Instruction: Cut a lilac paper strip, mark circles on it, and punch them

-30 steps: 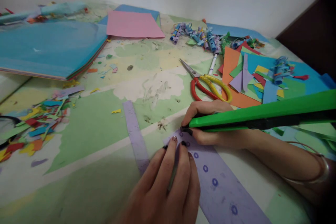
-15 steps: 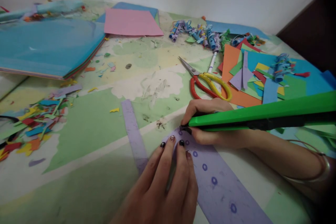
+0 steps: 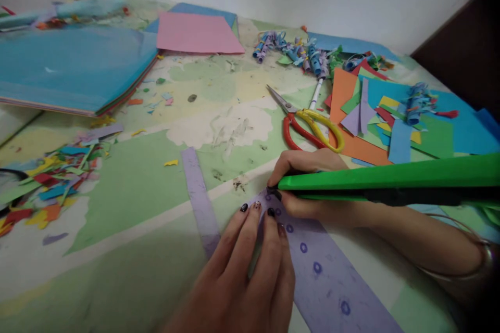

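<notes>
A strip of purple paper point(image 3: 332, 276) lies slantwise on the table, marked with a row of small dark purple rings. My left hand point(image 3: 250, 265) rests on its left edge, fingers stretched out and pressing lightly. My right hand point(image 3: 300, 182) is closed at the paper's far tip, thumb and forefinger pinched by the uppermost ring. Out of this grip a long green object point(image 3: 390, 173) with a black part along its underside runs to the right edge; its exact kind and tip are hidden. A narrower purple strip point(image 3: 195, 187) lies left of my hands.
Beyond my right hand lie scissors point(image 3: 312, 127) with red and yellow handles and a white pen point(image 3: 316, 93). Coloured paper pieces point(image 3: 359, 130) cover the right side. Paper scraps point(image 3: 58, 182) and a blue-topped paper stack point(image 3: 78, 67) are left; pink paper point(image 3: 199, 34) lies farther back.
The green object's right end has swung slightly lower in view. My right hand has shifted very little, its fingers staying at the paper's tip. My left hand stays in place.
</notes>
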Available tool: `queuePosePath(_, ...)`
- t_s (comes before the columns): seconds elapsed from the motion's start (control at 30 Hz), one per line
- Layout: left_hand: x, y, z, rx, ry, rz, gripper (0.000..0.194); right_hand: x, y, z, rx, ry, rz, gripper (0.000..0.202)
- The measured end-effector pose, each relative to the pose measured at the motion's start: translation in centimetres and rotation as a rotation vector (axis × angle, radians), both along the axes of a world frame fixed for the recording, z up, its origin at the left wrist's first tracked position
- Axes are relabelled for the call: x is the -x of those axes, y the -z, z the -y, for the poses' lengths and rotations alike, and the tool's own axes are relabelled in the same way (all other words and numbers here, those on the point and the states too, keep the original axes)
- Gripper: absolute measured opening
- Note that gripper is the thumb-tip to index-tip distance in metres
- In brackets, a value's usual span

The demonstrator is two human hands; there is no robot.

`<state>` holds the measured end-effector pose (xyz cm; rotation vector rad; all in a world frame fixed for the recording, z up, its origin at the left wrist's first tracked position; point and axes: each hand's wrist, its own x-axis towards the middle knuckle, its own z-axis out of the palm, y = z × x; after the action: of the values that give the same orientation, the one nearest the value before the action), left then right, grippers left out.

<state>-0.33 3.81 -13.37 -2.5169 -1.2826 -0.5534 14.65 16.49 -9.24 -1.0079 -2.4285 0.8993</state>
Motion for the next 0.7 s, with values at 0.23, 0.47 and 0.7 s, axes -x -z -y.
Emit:
queuePosePath(0.23,-0.1,0.0,0.0,0.027,-0.012,-0.007,0.04,0.2,-0.9,0.2,0.102,0.001,0.015,0.013)
queuePosePath(0.47,0.0,-0.3,0.0,0.024,0.005,-0.01,0.038,-0.3,-0.7,-0.4,0.131,-0.027,-0.007,0.011)
queuePosePath(0.7,0.1,0.0,0.0,0.016,-0.001,0.012,0.034,-0.7,0.2,-0.9,0.124,-0.079,-0.066,0.012)
